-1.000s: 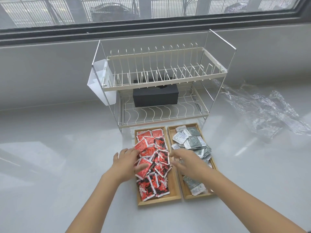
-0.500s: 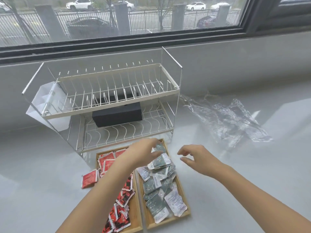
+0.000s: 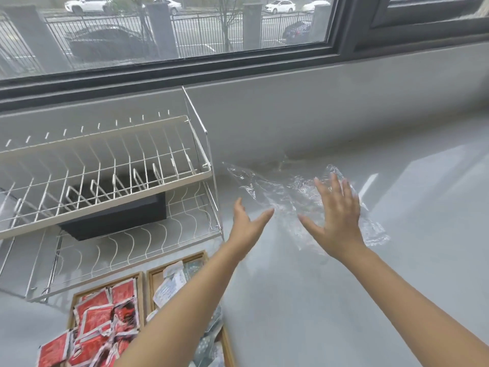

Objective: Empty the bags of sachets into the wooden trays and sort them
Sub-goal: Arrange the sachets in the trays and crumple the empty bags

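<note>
- Head view: crumpled clear plastic bags (image 3: 296,197) lie on the grey surface (image 3: 397,287), right of the wire rack (image 3: 105,181).
- Both hands spread, released, holding nothing; right hand (image 3: 337,221) over the bags, left hand (image 3: 246,229) just beside.
- Wooden trays (image 3: 150,276) of sachets (image 3: 103,324) sit near-left.

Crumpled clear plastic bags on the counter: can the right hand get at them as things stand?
Probably yes. The right hand is spread open right over the crumpled clear plastic bags, nothing between them. The left hand, also open, is beside them, not blocking.
</note>
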